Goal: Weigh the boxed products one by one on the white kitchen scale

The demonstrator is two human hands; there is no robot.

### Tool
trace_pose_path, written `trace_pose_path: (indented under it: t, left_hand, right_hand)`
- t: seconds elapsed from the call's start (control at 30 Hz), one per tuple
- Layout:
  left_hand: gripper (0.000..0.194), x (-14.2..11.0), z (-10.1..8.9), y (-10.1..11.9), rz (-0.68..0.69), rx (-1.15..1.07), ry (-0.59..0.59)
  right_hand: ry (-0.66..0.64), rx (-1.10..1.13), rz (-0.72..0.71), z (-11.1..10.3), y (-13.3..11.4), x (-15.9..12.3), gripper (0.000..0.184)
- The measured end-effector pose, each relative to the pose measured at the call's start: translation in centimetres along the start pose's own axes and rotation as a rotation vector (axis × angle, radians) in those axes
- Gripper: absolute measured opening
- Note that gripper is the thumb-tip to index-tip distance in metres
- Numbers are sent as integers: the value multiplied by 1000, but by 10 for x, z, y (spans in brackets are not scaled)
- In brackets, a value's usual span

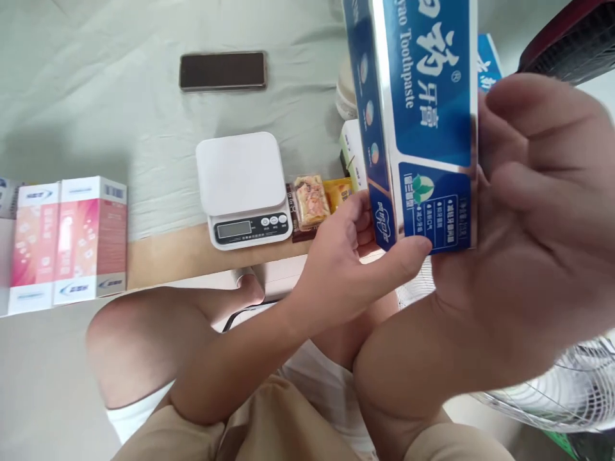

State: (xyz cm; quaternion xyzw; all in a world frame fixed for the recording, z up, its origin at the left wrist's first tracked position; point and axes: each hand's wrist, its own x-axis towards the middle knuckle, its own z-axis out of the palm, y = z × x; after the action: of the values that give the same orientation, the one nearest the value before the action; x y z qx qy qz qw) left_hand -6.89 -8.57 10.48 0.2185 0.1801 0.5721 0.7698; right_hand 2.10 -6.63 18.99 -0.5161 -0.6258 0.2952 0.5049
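Observation:
A blue toothpaste box is held upright close to the camera, its printed face toward me. My left hand pinches the box's lower end between thumb and fingers. My right hand cups the box's right side, fingers curled behind it. A white kitchen scale sits on the pale green cloth, left of the hands, with nothing on its platform.
A dark phone lies on the cloth behind the scale. Two pink-and-white boxes stand at the left edge. Small snack packets lie right of the scale. A white fan grille is at lower right. My bare knee is below.

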Motion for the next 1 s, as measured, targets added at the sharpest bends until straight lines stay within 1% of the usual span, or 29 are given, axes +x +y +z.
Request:
trace_pose_path:
  t: [0.07,0.13,0.2,0.23,0.3,0.37,0.4,0.43,0.5,0.6,0.63,0.7,0.77,0.8,0.9,1.0]
  left_hand:
    - [50,-6,-13,8,10,45,5]
    - [46,-12,-27,19,3,120,-4]
    - [40,-19,-44,33,16,257,-30]
    - [40,-22,-54,41,55,349,-41]
    - [50,-26,-75,57,202,540,-34]
    - [70,-27,-99,70,353,678,-10]
    - [77,-27,-111,74,407,722,-6]
    - [80,-26,-122,76,435,760,7]
    - [83,-25,-145,75,448,844,63]
    - [77,-29,-170,68,413,909,147]
    - [76,-31,-175,67,390,908,146]
    - [81,-35,-183,65,338,913,124]
    - [88,-37,-188,66,278,955,119]
    - [89,-38,-189,67,251,977,118]
    - [83,-37,-192,66,225,1020,111]
    - [82,-38,-198,63,209,1058,58]
  right_hand:
    - [-17,78,6,14,7,3,54]
    - [-90,84,-16,27,12,2,59]
    - [-112,76,-42,43,13,-2,59]
    - [-106,81,-55,53,14,-5,57]
    - [-106,105,-73,73,18,-12,48]
    - [-150,117,-64,94,27,-19,42]
    - [-178,107,-50,103,33,-21,40]
    - [-206,81,-28,111,40,-24,39]
    - [-244,-11,16,123,55,-28,41]
    - [-271,-187,49,135,69,-33,46]
    - [-280,-243,56,137,71,-35,46]
    - [-287,-358,69,143,71,-39,45]
    - [-279,-464,77,148,70,-41,44]
    - [-274,-507,82,150,70,-42,44]
    - [-277,-587,96,151,73,-44,47]
    - [-309,-612,103,145,79,-43,48]
